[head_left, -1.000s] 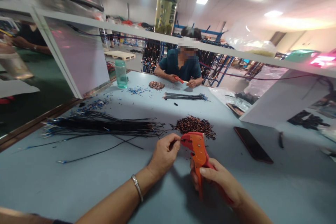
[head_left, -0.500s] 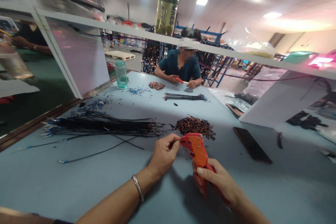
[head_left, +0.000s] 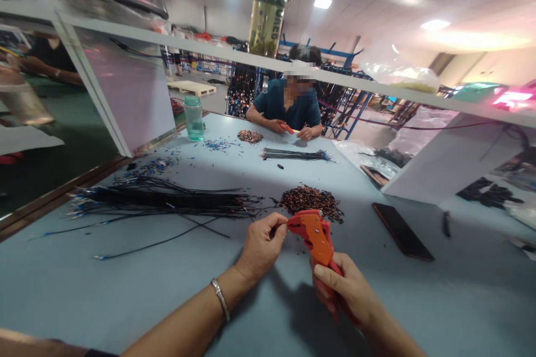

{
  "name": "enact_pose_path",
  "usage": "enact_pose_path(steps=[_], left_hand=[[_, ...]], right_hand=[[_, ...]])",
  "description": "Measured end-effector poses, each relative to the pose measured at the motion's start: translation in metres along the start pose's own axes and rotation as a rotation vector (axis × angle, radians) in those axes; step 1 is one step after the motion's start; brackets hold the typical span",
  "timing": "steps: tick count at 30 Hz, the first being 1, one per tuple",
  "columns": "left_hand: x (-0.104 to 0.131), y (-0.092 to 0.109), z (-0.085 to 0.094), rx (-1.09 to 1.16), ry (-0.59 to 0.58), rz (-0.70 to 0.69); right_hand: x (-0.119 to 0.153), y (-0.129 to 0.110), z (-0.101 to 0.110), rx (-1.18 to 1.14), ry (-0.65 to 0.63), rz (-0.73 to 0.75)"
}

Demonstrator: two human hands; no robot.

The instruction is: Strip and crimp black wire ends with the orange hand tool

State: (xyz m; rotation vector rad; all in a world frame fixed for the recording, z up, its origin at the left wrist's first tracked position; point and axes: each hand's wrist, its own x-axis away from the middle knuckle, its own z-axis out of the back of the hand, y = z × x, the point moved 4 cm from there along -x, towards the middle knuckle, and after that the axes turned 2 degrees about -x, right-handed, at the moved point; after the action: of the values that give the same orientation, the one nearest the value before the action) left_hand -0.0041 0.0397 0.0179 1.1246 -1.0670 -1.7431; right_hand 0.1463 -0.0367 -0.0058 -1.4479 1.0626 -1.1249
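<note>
My right hand [head_left: 341, 284] is wrapped round the handles of an orange and red hand tool [head_left: 317, 240], its head pointing left. My left hand [head_left: 263, 242] pinches the end of a thin black wire at the tip of the tool's jaws; the wire is mostly hidden by the fingers. Left of it lies a large bundle of black wires [head_left: 167, 201] with blue and silver ends. Just behind the tool is a pile of small copper and black pieces [head_left: 312, 201]. One loose wire [head_left: 154, 244] crosses the table in front of the bundle.
A dark phone [head_left: 402, 231] lies at the right. Small blue pieces [head_left: 154, 167] are scattered at the left, near a green bottle [head_left: 193, 118]. Across the table, a person [head_left: 288, 103] holds a red tool behind a smaller wire bundle [head_left: 295, 154]. A white beam [head_left: 234, 56] spans above.
The handles of the tool in my right hand have closed together, and its head has tilted slightly. My left hand stays at the jaws.
</note>
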Motion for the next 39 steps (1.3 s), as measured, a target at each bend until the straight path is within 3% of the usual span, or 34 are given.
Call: enact_pose_path(steps=[6,12,15,24,28,31,39], left_hand=[[-0.001,-0.005,-0.002,-0.044,0.005,0.006],[-0.004,-0.014,0.0,-0.029,0.065,0.069],[-0.003,-0.014,0.0,-0.024,0.062,0.066],[-0.002,-0.011,-0.003,0.038,0.04,0.111],[-0.001,-0.009,-0.006,0.078,0.006,0.11],[0.0,-0.007,-0.009,0.207,-0.043,0.129],[0.004,-0.009,-0.019,0.479,-0.161,0.287]], right_hand=[[-0.002,0.0,0.001,-0.011,-0.005,-0.018],[0.004,-0.01,0.009,-0.208,0.109,-0.019],[0.003,-0.014,0.012,-0.181,0.125,0.012],[0.004,-0.025,0.013,0.374,0.194,0.204],[0.007,-0.029,0.01,0.837,0.311,0.462],[0.005,-0.025,0.004,1.092,0.311,0.65],[0.002,-0.02,-0.001,1.304,0.302,0.762]])
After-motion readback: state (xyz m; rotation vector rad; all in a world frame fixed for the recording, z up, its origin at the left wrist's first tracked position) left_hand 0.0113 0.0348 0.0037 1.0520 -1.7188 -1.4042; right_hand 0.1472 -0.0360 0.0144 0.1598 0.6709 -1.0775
